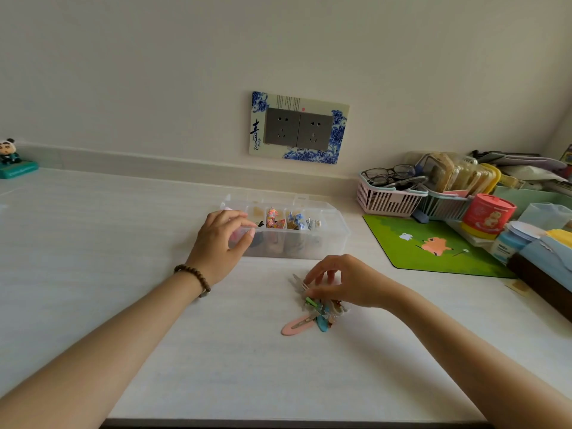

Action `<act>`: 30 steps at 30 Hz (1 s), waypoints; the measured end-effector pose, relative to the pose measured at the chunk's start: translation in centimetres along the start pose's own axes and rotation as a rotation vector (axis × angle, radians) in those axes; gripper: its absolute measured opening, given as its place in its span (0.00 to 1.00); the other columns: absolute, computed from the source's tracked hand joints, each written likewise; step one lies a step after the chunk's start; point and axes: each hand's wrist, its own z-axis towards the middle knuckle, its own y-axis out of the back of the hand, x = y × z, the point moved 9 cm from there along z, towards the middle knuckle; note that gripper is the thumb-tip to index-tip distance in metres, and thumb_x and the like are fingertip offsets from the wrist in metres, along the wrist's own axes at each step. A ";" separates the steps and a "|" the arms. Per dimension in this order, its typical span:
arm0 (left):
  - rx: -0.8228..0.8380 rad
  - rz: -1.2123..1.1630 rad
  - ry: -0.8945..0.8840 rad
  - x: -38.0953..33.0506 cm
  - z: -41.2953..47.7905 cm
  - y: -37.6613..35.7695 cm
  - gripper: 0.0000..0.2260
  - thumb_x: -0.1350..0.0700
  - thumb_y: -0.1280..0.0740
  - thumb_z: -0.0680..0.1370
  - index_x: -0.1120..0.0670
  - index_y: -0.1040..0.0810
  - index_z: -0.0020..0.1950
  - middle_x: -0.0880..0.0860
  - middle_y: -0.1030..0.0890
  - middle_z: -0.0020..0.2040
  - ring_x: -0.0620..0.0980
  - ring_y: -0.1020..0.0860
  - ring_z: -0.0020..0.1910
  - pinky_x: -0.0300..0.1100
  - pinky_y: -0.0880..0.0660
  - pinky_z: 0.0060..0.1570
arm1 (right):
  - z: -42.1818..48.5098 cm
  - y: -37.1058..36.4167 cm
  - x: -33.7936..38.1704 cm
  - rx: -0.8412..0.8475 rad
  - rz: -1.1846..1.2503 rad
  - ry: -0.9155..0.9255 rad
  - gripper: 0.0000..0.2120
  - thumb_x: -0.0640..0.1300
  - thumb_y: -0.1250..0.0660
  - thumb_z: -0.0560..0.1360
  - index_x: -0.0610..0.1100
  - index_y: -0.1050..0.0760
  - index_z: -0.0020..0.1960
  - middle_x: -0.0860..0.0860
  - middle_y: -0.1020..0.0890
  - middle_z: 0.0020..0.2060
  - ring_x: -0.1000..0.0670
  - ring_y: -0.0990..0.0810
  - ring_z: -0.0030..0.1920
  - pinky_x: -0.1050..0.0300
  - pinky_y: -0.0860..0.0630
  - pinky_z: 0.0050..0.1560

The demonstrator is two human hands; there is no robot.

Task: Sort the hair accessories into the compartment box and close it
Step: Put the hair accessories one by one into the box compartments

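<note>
A clear plastic compartment box [328, 239] lies on the white desk, its lid open toward the wall, with colourful accessories in several compartments. My left hand [219, 243] rests at the box's left front corner, fingers curled over the rim; I cannot tell whether it holds anything. Nearer to me lies a small pile of hair clips [322, 311], with a pink snap clip [297, 327] and a blue clip [322, 323] sticking out. My right hand [346, 283] is on top of the pile, fingertips pinching a pale clip [297, 281] at its far edge.
A green mouse pad [433, 246] lies right of the box. Behind it stand a pink basket [387, 202] with glasses, a red tin [486, 215] and other clutter. A small figurine [12, 162] sits far left. A wall socket [298, 128] is above the box.
</note>
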 end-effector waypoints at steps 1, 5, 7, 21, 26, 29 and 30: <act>0.001 0.001 -0.001 0.0 0.0 0.0 0.19 0.43 0.45 0.73 0.51 0.20 0.51 0.52 0.22 0.55 0.52 0.32 0.60 0.43 0.37 0.61 | 0.1 -0.2 0.0 0.004 -0.003 -0.004 0.11 0.54 0.28 0.68 0.51 0.19 0.48 0.51 0.20 0.49 0.53 0.24 0.48 0.59 0.26 0.49; 0.009 0.000 0.004 0.2 0.0 -0.1 0.19 0.42 0.45 0.73 0.51 0.20 0.51 0.52 0.23 0.56 0.52 0.32 0.59 0.42 0.38 0.61 | 0.3 -0.3 -0.1 -0.017 0.021 -0.023 0.06 0.52 0.27 0.68 0.54 0.23 0.41 0.55 0.22 0.43 0.59 0.26 0.42 0.70 0.30 0.40; 0.007 -0.005 0.007 0.2 0.0 -0.1 0.19 0.42 0.45 0.73 0.51 0.20 0.51 0.51 0.23 0.56 0.51 0.32 0.60 0.42 0.38 0.61 | 0.3 0.1 0.2 -0.071 0.109 -0.004 0.05 0.52 0.28 0.69 0.55 0.23 0.37 0.60 0.22 0.36 0.63 0.27 0.35 0.72 0.32 0.35; 0.022 -0.008 0.014 0.2 0.1 -0.2 0.21 0.41 0.46 0.73 0.50 0.21 0.53 0.50 0.24 0.57 0.47 0.34 0.60 0.42 0.37 0.60 | 4.9 10.0 -2.9 -0.595 0.059 -0.166 0.16 0.56 0.31 0.70 0.42 0.19 0.39 0.54 0.22 0.32 0.57 0.27 0.33 0.59 0.32 0.34; 0.017 -0.011 0.006 0.1 0.1 -0.1 0.20 0.41 0.46 0.73 0.50 0.21 0.52 0.50 0.24 0.57 0.47 0.34 0.60 0.42 0.37 0.60 | 5.1 9.3 -2.2 -0.566 0.025 -0.077 0.16 0.57 0.36 0.74 0.45 0.18 0.43 0.55 0.21 0.39 0.56 0.25 0.38 0.58 0.29 0.39; 0.012 -0.013 0.002 0.0 0.1 -0.1 0.20 0.42 0.46 0.73 0.50 0.20 0.52 0.50 0.24 0.56 0.48 0.33 0.60 0.43 0.36 0.60 | 5.2 8.3 -1.8 -0.500 0.032 -0.009 0.18 0.58 0.42 0.76 0.49 0.18 0.49 0.51 0.21 0.52 0.52 0.24 0.52 0.55 0.28 0.51; 0.009 -0.012 0.000 0.0 0.1 -0.1 0.20 0.42 0.45 0.73 0.51 0.20 0.52 0.50 0.24 0.56 0.48 0.33 0.60 0.43 0.36 0.60 | 5.2 7.9 -1.5 -0.466 0.021 0.015 0.19 0.58 0.45 0.77 0.49 0.18 0.50 0.50 0.21 0.55 0.51 0.25 0.55 0.53 0.29 0.54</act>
